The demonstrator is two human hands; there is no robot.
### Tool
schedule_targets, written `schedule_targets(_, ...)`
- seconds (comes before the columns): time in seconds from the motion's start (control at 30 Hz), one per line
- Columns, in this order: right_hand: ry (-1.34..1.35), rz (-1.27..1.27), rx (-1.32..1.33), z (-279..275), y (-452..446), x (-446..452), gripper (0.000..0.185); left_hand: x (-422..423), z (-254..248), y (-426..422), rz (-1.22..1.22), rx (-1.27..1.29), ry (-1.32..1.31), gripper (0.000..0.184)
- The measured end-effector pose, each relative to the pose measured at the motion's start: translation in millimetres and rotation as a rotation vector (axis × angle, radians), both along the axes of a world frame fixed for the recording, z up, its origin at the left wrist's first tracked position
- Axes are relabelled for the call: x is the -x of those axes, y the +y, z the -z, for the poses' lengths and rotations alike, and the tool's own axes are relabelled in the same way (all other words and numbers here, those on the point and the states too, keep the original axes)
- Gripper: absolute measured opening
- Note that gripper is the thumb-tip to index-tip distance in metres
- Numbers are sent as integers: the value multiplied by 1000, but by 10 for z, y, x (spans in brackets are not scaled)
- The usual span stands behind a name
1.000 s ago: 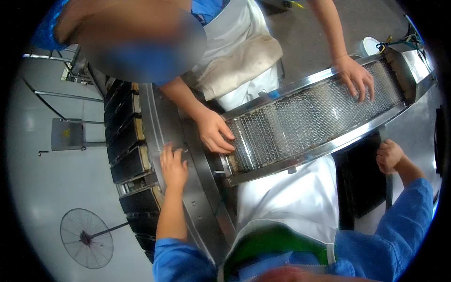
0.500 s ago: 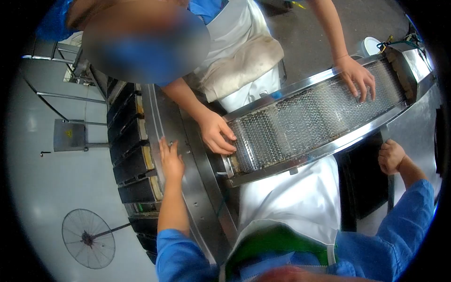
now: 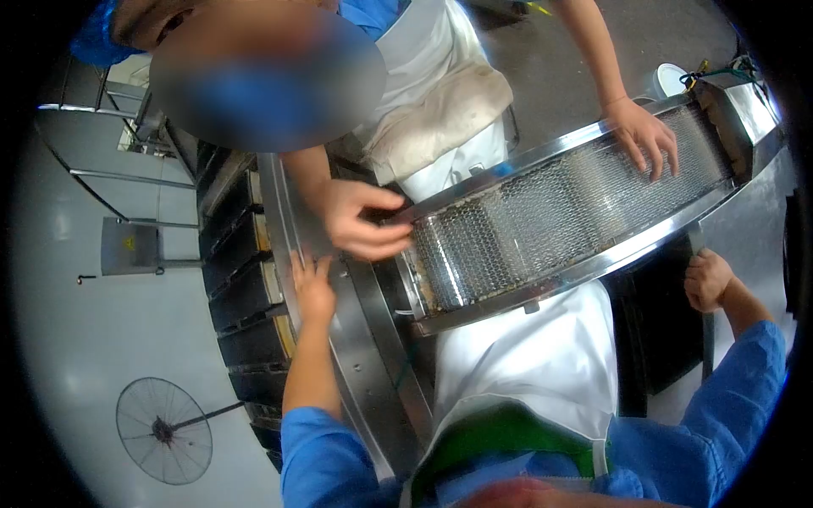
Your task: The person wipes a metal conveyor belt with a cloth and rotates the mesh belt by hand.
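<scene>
My left hand (image 3: pixel 313 288) lies with fingers spread on the metal rail (image 3: pixel 347 339) beside a row of dark trays (image 3: pixel 237 300). At the right, my right hand (image 3: pixel 708 281) is closed around the edge of a metal panel (image 3: pixel 749 229). Between my hands is a long metal conveyor frame (image 3: pixel 593 273) with a wire mesh belt (image 3: pixel 542 216). Across from me a co-worker has one hand (image 3: pixel 645 140) on the mesh with fingers spread. That person's other hand (image 3: pixel 364 222) is blurred, near the frame's left end, with nothing clearly visible in it.
A round wire fan (image 3: pixel 163 430) stands at the lower left, below a grey box (image 3: pixel 129 246) and metal railings (image 3: pixel 135 176). A white bucket (image 3: pixel 670 80) and cables are at the upper right. The co-worker's apron (image 3: pixel 445 127) is close behind the mesh frame.
The co-worker's hand at the mesh's left end has lifted and moved left. The dark trays have shifted down along the rail. My left hand has moved slightly on the rail; my right hand keeps its hold.
</scene>
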State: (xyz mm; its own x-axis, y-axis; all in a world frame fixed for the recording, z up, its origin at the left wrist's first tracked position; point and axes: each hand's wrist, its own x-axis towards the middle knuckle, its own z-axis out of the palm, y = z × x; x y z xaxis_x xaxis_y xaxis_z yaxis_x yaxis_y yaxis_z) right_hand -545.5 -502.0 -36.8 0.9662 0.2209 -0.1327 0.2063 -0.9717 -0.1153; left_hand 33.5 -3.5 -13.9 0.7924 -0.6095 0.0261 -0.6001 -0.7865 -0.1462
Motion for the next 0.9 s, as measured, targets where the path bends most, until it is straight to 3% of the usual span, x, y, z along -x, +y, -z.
schedule_targets(0.07,-5,-3,-16,2,-3,-4,19,-10,-10,7,143,-63,-57,51)
schedule_targets(0.4,-56,-1,-41,-28,29,-45,17,-31,25,51,158,60,16,48)
schedule_targets(0.9,-52,-17,-12,-52,25,-70,18,36,-45,-31,74,35,59,32)
